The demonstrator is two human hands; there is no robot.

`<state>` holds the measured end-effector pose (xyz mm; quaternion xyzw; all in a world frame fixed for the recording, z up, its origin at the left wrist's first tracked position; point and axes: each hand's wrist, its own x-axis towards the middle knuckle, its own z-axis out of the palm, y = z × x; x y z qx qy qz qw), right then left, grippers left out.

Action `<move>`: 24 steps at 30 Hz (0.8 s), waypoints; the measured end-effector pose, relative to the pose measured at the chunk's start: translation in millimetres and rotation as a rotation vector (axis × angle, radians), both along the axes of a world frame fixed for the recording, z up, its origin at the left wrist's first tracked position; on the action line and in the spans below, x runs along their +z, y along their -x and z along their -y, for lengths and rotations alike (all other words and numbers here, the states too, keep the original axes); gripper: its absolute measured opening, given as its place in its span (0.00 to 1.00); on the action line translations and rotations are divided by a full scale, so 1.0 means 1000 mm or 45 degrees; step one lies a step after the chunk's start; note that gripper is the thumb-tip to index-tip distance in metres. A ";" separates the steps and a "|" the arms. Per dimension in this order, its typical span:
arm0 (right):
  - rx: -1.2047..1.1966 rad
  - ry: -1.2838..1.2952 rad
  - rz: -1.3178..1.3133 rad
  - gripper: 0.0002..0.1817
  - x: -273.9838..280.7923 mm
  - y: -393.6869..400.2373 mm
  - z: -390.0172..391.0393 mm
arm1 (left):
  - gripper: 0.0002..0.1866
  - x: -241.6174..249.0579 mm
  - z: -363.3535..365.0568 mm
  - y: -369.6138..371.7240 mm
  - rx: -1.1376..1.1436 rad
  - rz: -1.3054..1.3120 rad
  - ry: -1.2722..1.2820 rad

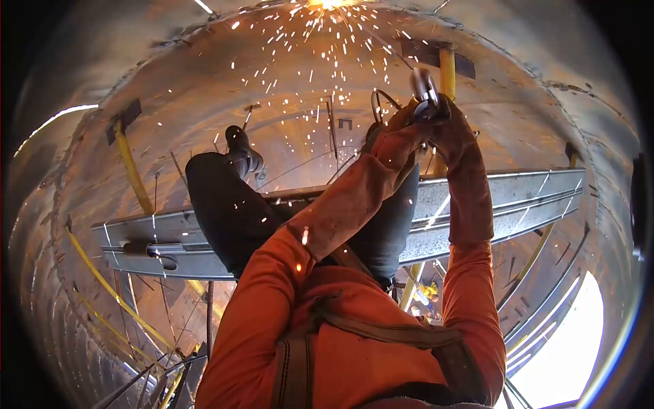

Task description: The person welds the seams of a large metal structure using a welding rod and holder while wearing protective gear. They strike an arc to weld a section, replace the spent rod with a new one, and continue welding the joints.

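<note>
Both hands wear brown leather gloves and meet at the upper right of centre. My left hand (404, 126), reached across from the left, is closed against the near side of a dark, shiny-ended welding tool (424, 87). Around its other side my right hand (452, 129) is wrapped. From the tool a thin rod (388, 46) runs up and left toward a bright arc (332, 3) at the top edge. Sparks fall from the arc over the rusty curved steel wall (286, 88). The gloves overlap, so single fingers are hard to tell apart.
A metal plank (504, 204) crosses beneath my legs, with a dark cylindrical object (153, 249) at its left end. Yellow posts (133, 167) and thin rods stand around. Far below is a small yellow figure (428, 292), perhaps a person, and a bright opening (565, 341) at lower right.
</note>
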<state>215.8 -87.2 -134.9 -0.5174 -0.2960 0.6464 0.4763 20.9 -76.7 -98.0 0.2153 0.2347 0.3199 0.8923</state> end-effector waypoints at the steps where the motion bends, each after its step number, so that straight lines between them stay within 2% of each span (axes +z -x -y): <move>1: 0.040 0.004 0.335 0.21 0.008 0.008 -0.002 | 0.25 0.007 0.001 -0.003 0.021 -0.024 0.177; 2: 0.079 0.009 0.671 0.23 0.011 0.012 -0.003 | 0.25 0.007 0.001 -0.002 0.021 -0.024 0.178; 3: 0.078 0.010 0.672 0.23 0.003 0.006 -0.002 | 0.26 0.006 0.001 -0.001 0.027 0.030 0.206; 5: -0.001 0.037 -0.202 0.24 -0.018 -0.007 -0.004 | 0.27 0.003 0.001 -0.001 0.035 0.083 0.234; 8: 0.017 0.045 -0.369 0.26 -0.031 -0.016 -0.001 | 0.28 -0.014 0.003 -0.005 0.054 0.148 0.220; 10: -0.070 0.032 -0.423 0.28 -0.017 -0.007 0.006 | 0.29 -0.032 0.004 -0.008 0.033 0.106 0.126; 13: -0.188 0.039 -0.476 0.30 -0.015 -0.001 0.008 | 0.28 -0.034 0.003 -0.010 0.034 0.111 0.137; 17: -0.150 0.054 -0.542 0.29 -0.022 -0.008 0.004 | 0.27 -0.024 0.003 -0.007 0.043 0.091 0.184; 20: -0.159 -0.069 -0.487 0.29 -0.003 0.004 0.005 | 0.26 -0.005 0.002 0.001 0.006 0.100 0.136; 22: -0.229 -0.075 -0.498 0.28 0.010 0.017 0.006 | 0.25 -0.005 0.006 -0.003 0.110 -0.013 0.187; 24: -0.299 -0.081 -0.508 0.27 0.007 0.015 0.003 | 0.25 -0.044 0.009 -0.013 0.080 -0.046 0.147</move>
